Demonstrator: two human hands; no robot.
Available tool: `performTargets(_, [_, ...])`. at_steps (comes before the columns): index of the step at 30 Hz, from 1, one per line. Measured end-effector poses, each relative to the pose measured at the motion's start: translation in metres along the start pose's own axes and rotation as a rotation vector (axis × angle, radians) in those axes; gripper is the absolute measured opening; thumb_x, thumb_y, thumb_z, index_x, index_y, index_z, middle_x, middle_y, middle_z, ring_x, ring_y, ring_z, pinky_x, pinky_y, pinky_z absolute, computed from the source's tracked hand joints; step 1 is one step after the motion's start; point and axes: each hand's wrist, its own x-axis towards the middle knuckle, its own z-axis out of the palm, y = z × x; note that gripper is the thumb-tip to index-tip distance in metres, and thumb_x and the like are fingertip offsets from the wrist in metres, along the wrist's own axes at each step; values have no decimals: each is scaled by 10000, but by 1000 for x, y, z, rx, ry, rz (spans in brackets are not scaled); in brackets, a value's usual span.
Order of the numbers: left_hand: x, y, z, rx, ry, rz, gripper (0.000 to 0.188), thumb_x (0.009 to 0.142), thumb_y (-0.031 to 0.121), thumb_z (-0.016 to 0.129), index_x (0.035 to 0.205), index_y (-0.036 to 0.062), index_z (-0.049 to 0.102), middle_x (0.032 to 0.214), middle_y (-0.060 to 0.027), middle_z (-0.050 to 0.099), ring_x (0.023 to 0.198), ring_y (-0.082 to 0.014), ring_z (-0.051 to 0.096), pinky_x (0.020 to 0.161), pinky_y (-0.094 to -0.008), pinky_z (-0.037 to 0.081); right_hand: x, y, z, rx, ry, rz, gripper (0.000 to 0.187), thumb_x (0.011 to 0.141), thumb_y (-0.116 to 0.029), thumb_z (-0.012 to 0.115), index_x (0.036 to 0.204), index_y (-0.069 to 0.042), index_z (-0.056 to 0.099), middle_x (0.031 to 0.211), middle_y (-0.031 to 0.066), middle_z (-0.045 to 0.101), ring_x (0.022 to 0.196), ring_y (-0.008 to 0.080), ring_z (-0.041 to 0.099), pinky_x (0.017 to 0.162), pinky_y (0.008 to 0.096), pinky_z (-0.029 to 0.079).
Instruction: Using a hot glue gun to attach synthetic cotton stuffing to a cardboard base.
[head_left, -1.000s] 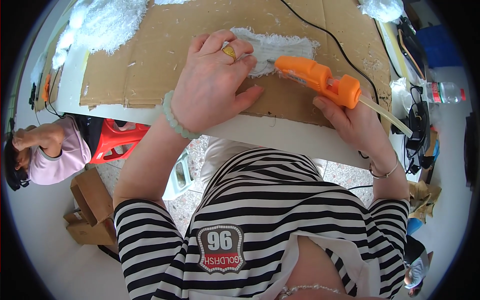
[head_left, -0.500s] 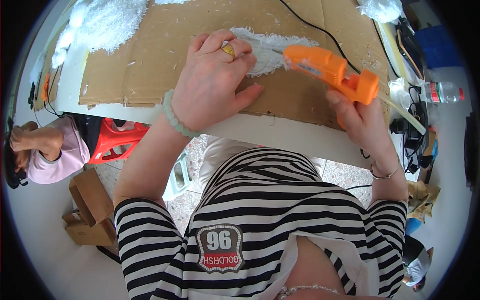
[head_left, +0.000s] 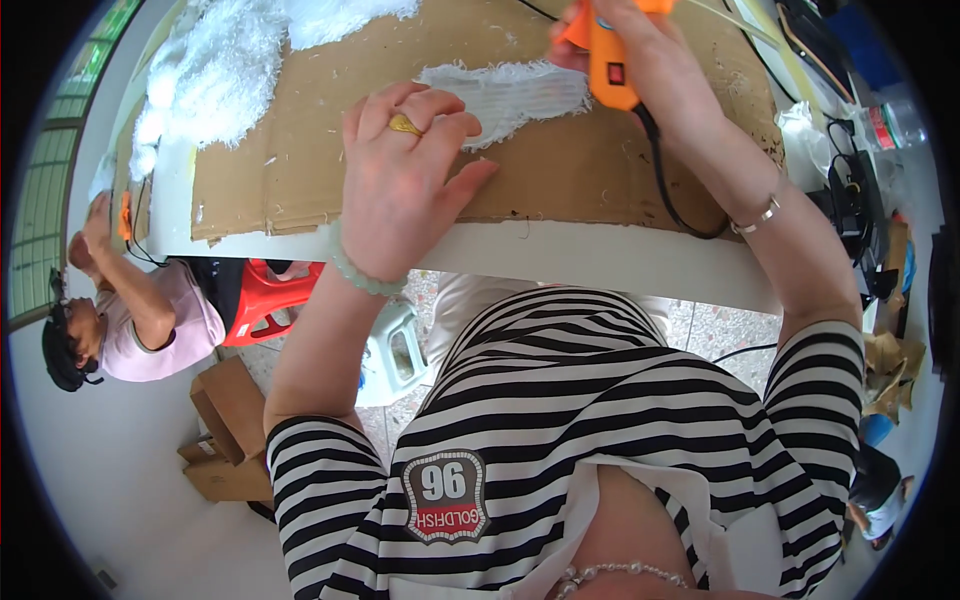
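My left hand [head_left: 410, 185] — unclenched, thumb out — rests at the left end of the white fabric strip [head_left: 525, 100], long axis running rightward; right hand [head_left: 645, 45] grips orange glue gun [head_left: 609, 72] near the other end.

Bright indoor light, window [head_left: 45, 190] aglow far L, white fluff [head_left: 215, 75] nearly blown out, soft shadows, R hand [head_left: 655, 48] slightly blurry, fisheye pic w/ bent edges, black corners

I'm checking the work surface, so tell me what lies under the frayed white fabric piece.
Brown cardboard shows around the frayed white fabric piece, which appears to lie on it. Anything directly beneath is covered; the left hand also hides part of the fabric.
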Motion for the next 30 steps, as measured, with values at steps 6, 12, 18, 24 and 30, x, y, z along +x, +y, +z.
performTargets(6, [14,10,21,125,49,105,259,592,108,764,811,99,625,947,-9,588,1009,-250,526,872,-420,379,17,21,2,67,77,105,271,956,-360,515,954,-92,562,801,21,581,705,138,600,610,273,488])
performTargets(12, [20,5,27,84,44,38,155,651,56,715,764,96,617,942,-3,606,1007,-256,538,876,-418,380,15,21,-1,144,4,103,271,961,-350,511,969,-83,559,802,12,562,687,117,563,593,262,468])
performTargets(18, [23,-7,29,76,20,-140,144,659,30,688,767,82,609,912,-40,631,932,-251,584,865,-397,399,15,25,-3,31,-102,26,255,981,-290,479,1008,-51,561,806,-7,544,700,78,508,614,222,426])
performTargets(24, [19,-18,17,14,194,-297,165,680,24,696,813,66,610,866,-59,637,837,-250,601,846,-370,422,19,34,-6,-26,-153,-50,266,983,-269,472,1046,-27,562,843,-10,547,746,74,496,654,216,414])
performTargets(30, [-11,0,-11,191,93,-138,268,660,54,761,902,82,648,898,-60,612,885,-256,559,787,-366,439,19,32,-6,-17,-156,3,275,985,-264,467,1081,-25,562,873,-1,560,767,83,504,680,227,423])
